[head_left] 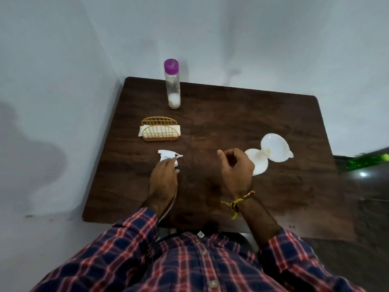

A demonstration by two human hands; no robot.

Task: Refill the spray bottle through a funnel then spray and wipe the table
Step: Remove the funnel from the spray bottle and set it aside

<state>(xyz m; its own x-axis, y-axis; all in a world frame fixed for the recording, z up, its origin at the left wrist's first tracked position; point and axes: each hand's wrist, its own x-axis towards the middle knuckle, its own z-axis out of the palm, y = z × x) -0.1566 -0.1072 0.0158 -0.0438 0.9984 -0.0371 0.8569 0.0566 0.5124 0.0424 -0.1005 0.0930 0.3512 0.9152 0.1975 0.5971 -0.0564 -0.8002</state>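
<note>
My left hand (164,180) grips the white spray head (168,155) low over the dark wooden table (210,123); its thin dip tube (171,205) trails back toward my body. A white funnel (275,149) sits tilted on top of the white spray bottle (257,163) at the right. My right hand (236,169) hovers just left of that bottle, fingers loosely curled, thumb apart, nothing seen in it; its knuckles hide the bottle's left side. A clear bottle with a purple cap (172,85) stands at the back, with a little white content at its bottom.
A gold wire holder with white napkins (161,130) stands left of centre, behind the spray head. Pale walls close in the table's left and far sides. Something green (366,162) lies past the right edge over dark floor.
</note>
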